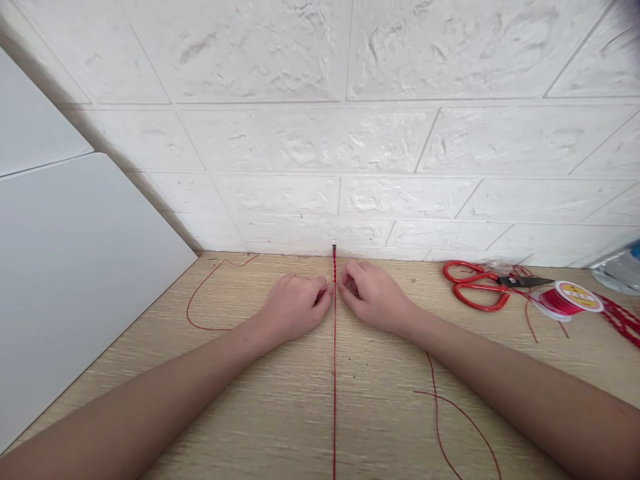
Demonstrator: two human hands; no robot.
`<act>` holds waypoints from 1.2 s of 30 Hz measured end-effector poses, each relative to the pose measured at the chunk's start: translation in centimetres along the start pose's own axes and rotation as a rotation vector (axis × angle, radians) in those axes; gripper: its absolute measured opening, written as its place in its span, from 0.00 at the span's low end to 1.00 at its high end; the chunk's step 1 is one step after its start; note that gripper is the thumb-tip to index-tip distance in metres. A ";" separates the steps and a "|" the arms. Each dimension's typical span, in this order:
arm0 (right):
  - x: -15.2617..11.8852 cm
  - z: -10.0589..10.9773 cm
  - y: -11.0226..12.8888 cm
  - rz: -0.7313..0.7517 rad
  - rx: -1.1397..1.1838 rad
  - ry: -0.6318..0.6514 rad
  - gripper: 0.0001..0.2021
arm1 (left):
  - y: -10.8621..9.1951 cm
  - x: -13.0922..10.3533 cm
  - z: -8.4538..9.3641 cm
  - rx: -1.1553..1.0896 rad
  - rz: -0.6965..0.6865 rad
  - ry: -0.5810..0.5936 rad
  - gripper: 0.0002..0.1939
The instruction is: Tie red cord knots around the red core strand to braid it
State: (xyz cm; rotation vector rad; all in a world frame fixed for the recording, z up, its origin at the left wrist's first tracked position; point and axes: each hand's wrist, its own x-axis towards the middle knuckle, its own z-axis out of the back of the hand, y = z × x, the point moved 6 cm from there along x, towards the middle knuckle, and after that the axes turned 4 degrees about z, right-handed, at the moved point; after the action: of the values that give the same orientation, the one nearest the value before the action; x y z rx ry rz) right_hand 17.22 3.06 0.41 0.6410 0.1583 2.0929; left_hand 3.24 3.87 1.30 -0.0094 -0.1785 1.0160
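Observation:
A short red braided cord (335,264) hangs from a dark pin (334,247) at the table's back edge. From its lower end a straight red thread (335,400) runs down toward me. My left hand (303,301) is closed beside the knot, its thumb and fingertips pinching a thin red thread that loops at the knot. On the other side, my right hand (373,293) has curled fingers close to the cord; whatever lies between its fingertips is too small to make out. Loose red thread trails left of my left hand and below my right forearm.
Red-handled scissors (481,287) lie at the right, beside a spool of red thread (563,300) and red braided cords (620,319). A clear plastic item (620,270) is at the far right. White panels (85,267) stand at the left; a white brick-patterned wall (300,140) rises behind.

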 end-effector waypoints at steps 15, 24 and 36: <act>0.1 -0.3 0.1 0.032 -0.019 0.026 0.10 | 0.0 0.0 0.0 -0.030 0.008 0.008 0.20; 0.1 -0.2 0.2 0.039 -0.026 0.026 0.10 | 0.0 -0.1 0.0 -0.025 0.003 0.010 0.19; 0.1 -0.4 0.2 0.045 -0.051 0.046 0.11 | 0.0 -0.1 -0.2 -0.024 -0.005 -0.007 0.19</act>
State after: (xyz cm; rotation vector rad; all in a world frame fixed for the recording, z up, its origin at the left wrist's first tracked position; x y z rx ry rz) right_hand 16.82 3.06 0.16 0.5706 0.1168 2.1492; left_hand 3.18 3.84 1.13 -0.0272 -0.1972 1.0091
